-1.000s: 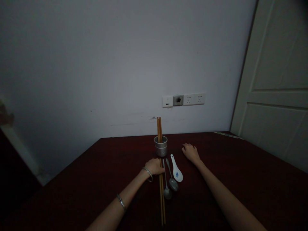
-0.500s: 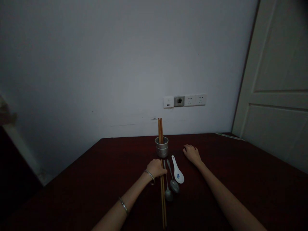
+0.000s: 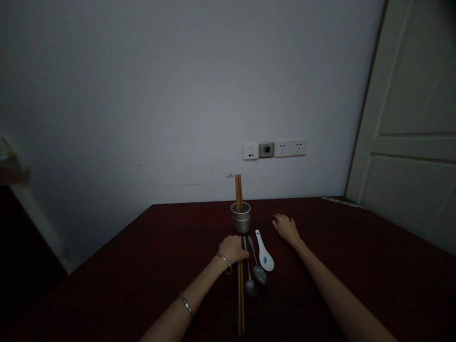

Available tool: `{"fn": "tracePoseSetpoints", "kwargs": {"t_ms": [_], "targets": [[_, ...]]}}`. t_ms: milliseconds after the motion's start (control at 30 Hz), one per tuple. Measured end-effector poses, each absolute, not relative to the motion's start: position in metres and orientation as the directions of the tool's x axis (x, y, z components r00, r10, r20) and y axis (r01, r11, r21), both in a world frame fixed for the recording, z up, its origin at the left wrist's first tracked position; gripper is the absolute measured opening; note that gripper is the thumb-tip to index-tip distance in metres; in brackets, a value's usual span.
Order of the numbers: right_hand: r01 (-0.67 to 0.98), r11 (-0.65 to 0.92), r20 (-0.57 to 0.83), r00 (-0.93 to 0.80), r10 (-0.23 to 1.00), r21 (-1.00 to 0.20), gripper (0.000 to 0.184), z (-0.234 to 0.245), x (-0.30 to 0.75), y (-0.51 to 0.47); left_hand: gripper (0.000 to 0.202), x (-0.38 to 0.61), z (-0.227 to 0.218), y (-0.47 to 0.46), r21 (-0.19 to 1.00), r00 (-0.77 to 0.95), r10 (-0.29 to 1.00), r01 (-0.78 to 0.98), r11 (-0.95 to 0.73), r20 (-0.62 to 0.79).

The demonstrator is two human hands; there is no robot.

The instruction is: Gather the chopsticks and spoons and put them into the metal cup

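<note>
My left hand (image 3: pixel 231 249) is closed over the upper part of a pair of wooden chopsticks (image 3: pixel 241 299) lying lengthwise on the table, their near ends toward me. Its thumb reaches across the handle of a metal spoon (image 3: pixel 251 288) just to the right. Beside that lie a second metal spoon (image 3: pixel 260 275) and a white soup spoon (image 3: pixel 266 260) with a blue mark. Behind them a metal cup (image 3: pixel 241 223) holds several upright chopsticks (image 3: pixel 239 192). My right hand (image 3: pixel 285 228) rests palm down on the table, fingers spread, right of the cup, holding nothing.
The dark red table (image 3: pixel 185 223) meets a pale wall (image 3: pixel 178 95) at its back edge. Sockets and a switch (image 3: pixel 274 149) sit on the wall above. A light panelled door (image 3: pixel 413 142) stands at the right. Some blurred item (image 3: pixel 14 166) shows at the far left.
The near ends of the chopsticks under my left hand have swung slightly left. My right hand stays put on the table. The whole view has shifted a little.
</note>
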State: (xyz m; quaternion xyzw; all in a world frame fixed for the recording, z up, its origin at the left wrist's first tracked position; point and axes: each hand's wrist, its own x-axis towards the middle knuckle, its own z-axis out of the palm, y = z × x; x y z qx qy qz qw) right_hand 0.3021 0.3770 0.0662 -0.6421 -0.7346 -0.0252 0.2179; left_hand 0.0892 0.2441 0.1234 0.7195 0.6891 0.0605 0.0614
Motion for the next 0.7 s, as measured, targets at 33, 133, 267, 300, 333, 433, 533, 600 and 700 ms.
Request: {"fn": "tracePoseSetpoints", "kwargs": {"t_ms": [33,133,267,300,333,433,533,600,700], "targets": [[0.954,0.174,0.355,-0.079,0.932,-0.243,0.038,0.066,0.302,0.377,0.030,0.088,0.123,0.244,0.184,0.045,0.999,0.982,-0.045,0.007],[0.955,0.175,0.358,-0.080,0.930,-0.241,0.038,0.064,0.303,0.378,0.027,0.085,0.123,0.244,0.255,0.075,0.997,0.964,-0.071,-0.005],[0.956,0.176,0.353,-0.084,0.932,-0.236,0.038,0.062,0.303,0.380,0.022,0.079,0.129,0.245,0.364,0.069,0.996,0.930,-0.047,-0.048],[0.955,0.177,0.353,-0.085,0.932,-0.237,0.038,0.062,0.303,0.381,0.022,0.078,0.132,0.245,0.384,0.059,0.997,0.923,-0.034,-0.053],[0.955,0.179,0.356,-0.086,0.931,-0.237,0.038,0.062,0.303,0.381,0.022,0.077,0.135,0.245,0.404,0.051,0.997,0.914,-0.025,-0.053],[0.955,0.175,0.356,-0.082,0.931,-0.240,0.037,0.063,0.303,0.381,0.022,0.076,0.151,0.245,0.459,0.044,0.999,0.888,-0.026,-0.030],[0.955,0.173,0.343,-0.084,0.936,-0.239,0.037,0.064,0.303,0.380,0.019,0.075,0.173,0.244,0.500,0.056,0.998,0.863,-0.069,0.041],[0.955,0.173,0.339,-0.084,0.937,-0.241,0.037,0.065,0.303,0.380,0.020,0.075,0.191,0.244,0.520,0.066,0.993,0.848,-0.107,0.096],[0.954,0.169,0.337,-0.079,0.938,-0.248,0.037,0.065,0.303,0.381,0.023,0.075,0.217,0.244,0.539,0.066,0.981,0.828,-0.156,0.183]]}}
